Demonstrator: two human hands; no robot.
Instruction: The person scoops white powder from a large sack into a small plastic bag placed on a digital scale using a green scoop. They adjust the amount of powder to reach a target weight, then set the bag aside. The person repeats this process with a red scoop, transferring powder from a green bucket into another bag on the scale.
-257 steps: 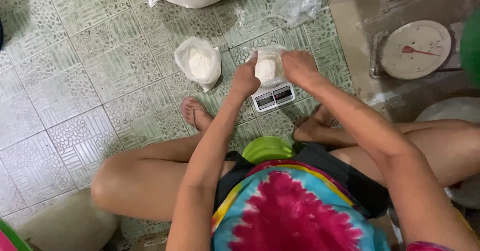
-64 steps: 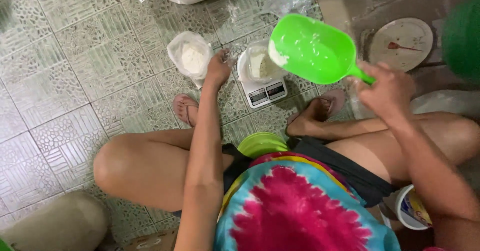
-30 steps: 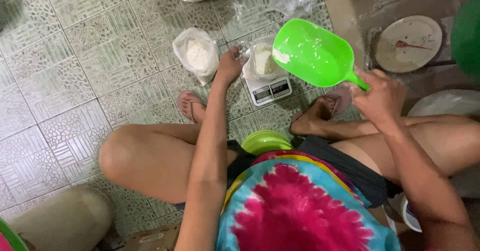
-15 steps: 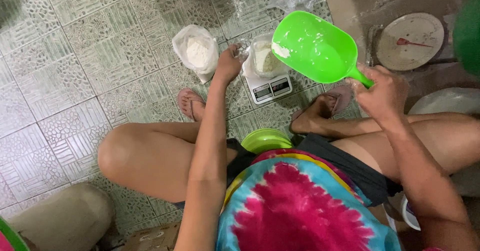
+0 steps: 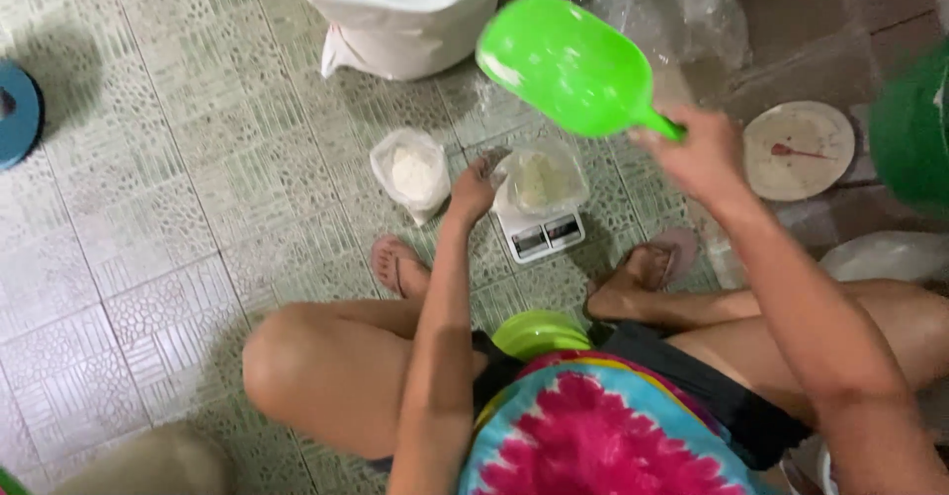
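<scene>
We grip our green scoop (image 5: 573, 60) tilted in our right hand (image 5: 702, 154); the clear bag (image 5: 539, 179) of white powder sits on the scale, touching our left hand (image 5: 473, 187).

Bright green scoop (image 5: 573, 60); pale green patterned floor tiles (image 5: 178, 208); white sack (image 5: 395, 11).

Small bag (image 5: 539, 179) set on digital scale (image 5: 542, 233), on tiled floor (image 5: 148, 208) ahead of crossed legs. Left hand (image 5: 473, 191) placed at bag's left edge, touching it. Second filled bag (image 5: 412, 171) stood just left of that hand. Scoop (image 5: 568, 62) held raised in right hand (image 5: 704, 154), above and behind scale. Large open sack (image 5: 395, 11) stood farther back, behind second bag. Dial scale (image 5: 799, 149) laid to right of right hand. Bowl (image 5: 539, 332) held in lap, nearer than scale
</scene>
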